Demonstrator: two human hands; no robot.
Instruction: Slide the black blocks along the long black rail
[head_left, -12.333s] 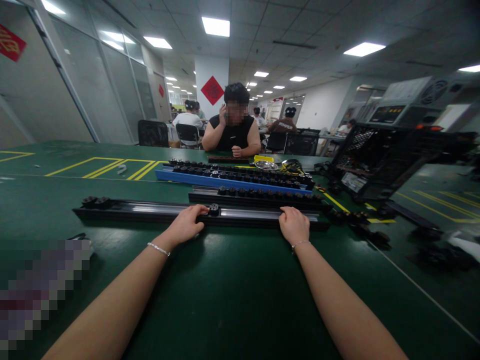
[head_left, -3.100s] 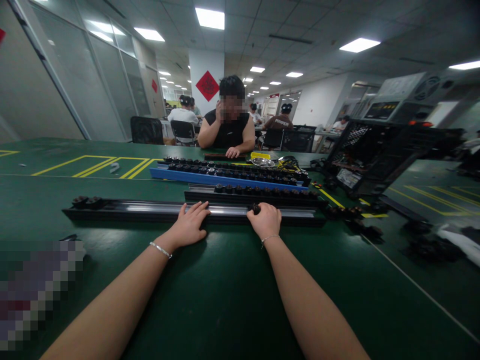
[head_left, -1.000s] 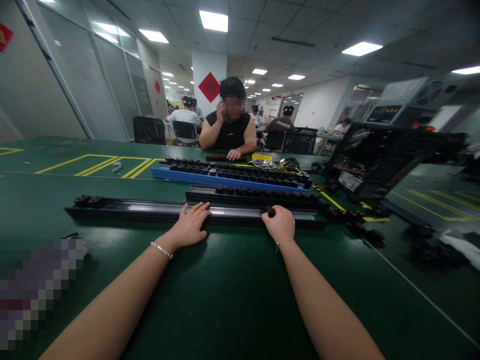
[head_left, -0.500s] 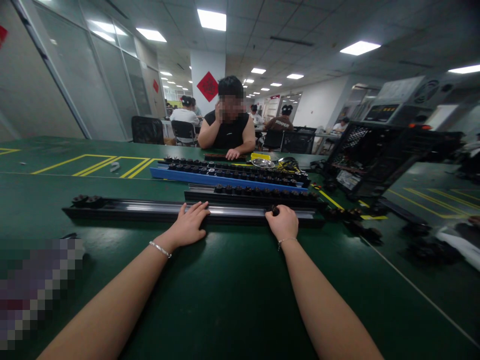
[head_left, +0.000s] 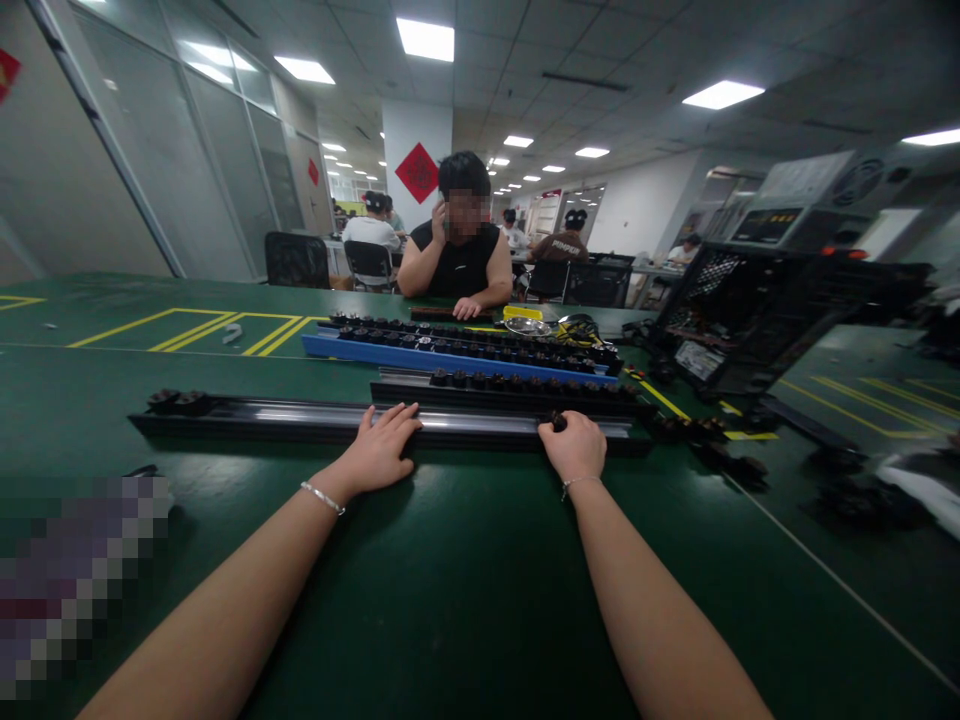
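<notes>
A long black rail (head_left: 262,425) with a shiny inner channel lies crosswise on the green table. At its left end sit two dark round pieces (head_left: 176,401). My left hand (head_left: 379,448) rests open on the rail near its middle, fingers spread over the front edge. Toward the right end, my right hand (head_left: 576,446) is closed on a small black round piece (head_left: 555,422) at the channel; the fingers partly hide it. Just behind stands a second black rail (head_left: 405,388) carrying several similar black pieces (head_left: 517,383).
Farther back lies a blue rail (head_left: 360,349) with rows of black pieces. An opened computer case (head_left: 720,320) stands at the right, with loose black parts (head_left: 727,462) before it. A person in black (head_left: 461,262) sits across the table. A pixelated object (head_left: 75,570) lies at left.
My right hand has shifted slightly to the right along the rail with the small black piece. My left hand stays in place on the rail.
</notes>
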